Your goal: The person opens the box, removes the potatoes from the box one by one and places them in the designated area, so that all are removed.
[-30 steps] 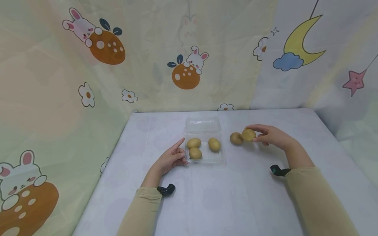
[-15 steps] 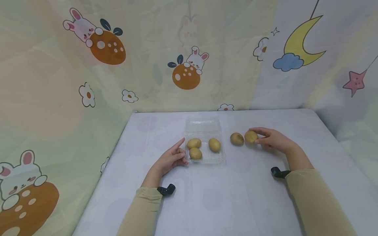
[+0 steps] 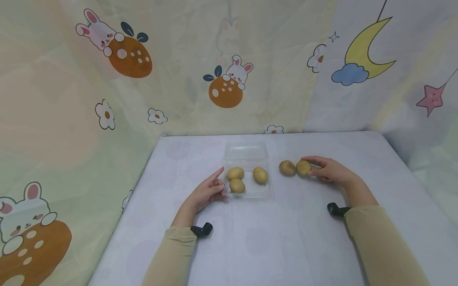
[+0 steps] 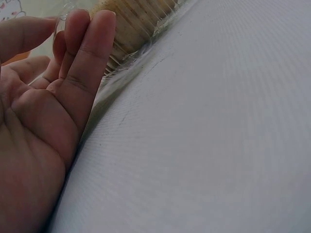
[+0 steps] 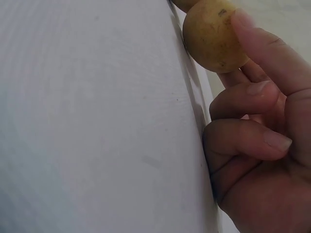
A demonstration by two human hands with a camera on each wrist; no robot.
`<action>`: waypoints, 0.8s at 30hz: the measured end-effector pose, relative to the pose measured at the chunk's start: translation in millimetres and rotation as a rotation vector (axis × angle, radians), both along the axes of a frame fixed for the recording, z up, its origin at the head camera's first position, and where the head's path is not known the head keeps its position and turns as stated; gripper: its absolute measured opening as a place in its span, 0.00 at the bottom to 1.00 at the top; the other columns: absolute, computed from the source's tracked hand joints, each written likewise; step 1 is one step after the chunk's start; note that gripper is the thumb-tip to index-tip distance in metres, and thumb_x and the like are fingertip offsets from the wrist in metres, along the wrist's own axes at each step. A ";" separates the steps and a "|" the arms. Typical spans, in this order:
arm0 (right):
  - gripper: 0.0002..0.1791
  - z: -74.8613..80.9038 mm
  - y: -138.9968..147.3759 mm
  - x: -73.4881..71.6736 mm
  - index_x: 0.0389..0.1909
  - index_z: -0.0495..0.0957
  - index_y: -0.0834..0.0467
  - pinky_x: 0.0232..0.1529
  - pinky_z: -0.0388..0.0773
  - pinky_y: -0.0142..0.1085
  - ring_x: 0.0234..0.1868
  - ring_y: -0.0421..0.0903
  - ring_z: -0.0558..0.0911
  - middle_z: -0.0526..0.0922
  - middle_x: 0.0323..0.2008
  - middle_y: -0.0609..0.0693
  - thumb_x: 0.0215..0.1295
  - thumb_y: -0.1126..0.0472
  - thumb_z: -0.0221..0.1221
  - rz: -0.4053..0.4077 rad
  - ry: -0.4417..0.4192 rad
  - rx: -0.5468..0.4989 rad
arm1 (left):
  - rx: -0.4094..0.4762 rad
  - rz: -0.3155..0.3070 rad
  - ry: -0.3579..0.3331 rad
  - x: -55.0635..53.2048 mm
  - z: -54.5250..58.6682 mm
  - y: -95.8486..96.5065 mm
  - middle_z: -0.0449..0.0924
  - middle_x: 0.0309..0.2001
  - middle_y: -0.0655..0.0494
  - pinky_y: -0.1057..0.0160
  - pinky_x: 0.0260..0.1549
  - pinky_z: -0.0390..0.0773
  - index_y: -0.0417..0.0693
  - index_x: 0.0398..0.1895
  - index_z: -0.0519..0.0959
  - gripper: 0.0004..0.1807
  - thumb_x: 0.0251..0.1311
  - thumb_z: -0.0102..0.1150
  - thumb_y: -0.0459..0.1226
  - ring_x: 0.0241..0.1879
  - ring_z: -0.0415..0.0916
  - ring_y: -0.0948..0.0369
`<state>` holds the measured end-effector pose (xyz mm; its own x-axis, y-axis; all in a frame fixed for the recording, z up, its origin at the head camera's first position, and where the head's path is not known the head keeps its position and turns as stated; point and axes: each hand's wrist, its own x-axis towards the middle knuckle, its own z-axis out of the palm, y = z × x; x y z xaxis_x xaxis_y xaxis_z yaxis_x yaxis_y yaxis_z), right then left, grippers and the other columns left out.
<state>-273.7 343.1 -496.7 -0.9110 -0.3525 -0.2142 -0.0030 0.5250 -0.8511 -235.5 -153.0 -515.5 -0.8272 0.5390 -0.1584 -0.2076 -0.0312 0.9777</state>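
In the head view a clear plastic clamshell container (image 3: pixel 250 190) lies with its lid (image 3: pixel 246 151) folded back. Three potatoes sit in it: two at the left, an upper one (image 3: pixel 235 173) and a lower one (image 3: pixel 237 186), and one at the right (image 3: pixel 260 175). My left hand (image 3: pixel 207 192) holds the container's left rim with thumb and curled fingers, index finger stretched along the side. To the right of the container, my right hand (image 3: pixel 330 171) pinches a potato (image 5: pixel 214 36) between thumb and fingers. Another potato (image 3: pixel 287 168) lies right beside that one.
A white cloth covers the table (image 3: pixel 250 246). Behind it and along both sides hangs a printed curtain (image 3: pixel 186 71) with rabbits, flowers and a moon. Each wrist wears a small black camera, one on the left (image 3: pixel 202 229) and one on the right (image 3: pixel 337 209).
My right hand moved its potato slightly right and down, away from the neighbouring potato, then slightly back left beside it. My left hand and the container have stayed in place.
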 end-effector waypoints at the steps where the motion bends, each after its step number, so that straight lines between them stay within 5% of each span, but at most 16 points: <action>1: 0.35 0.2 0.0 0.1 0.69 0.68 0.45 0.13 0.61 0.32 0.13 0.38 0.59 0.68 0.63 0.54 0.60 0.49 0.67 0.000 -0.003 -0.005 | 0.001 -0.001 0.001 0.0 0.2 0.0 0.73 0.39 0.54 0.54 0.48 0.84 0.63 0.80 0.47 0.40 0.70 0.53 0.33 0.36 0.81 0.59; 24: 0.37 -0.6 -0.9 2.4 0.70 0.67 0.44 0.18 0.68 0.34 0.19 0.41 0.67 0.66 0.67 0.53 0.60 0.48 0.67 -0.005 -0.022 -0.001 | 0.000 0.001 0.008 0.8 2.0 0.8 0.73 0.38 0.55 0.54 0.47 0.84 0.62 0.80 0.46 0.41 0.70 0.53 0.33 0.35 0.80 0.60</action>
<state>-271.3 342.2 -497.3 -0.9078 -0.3484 -0.2337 0.0182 0.5238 -0.8516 -234.7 -152.2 -513.5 -0.8288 0.5386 -0.1516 -0.1996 -0.0314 0.9794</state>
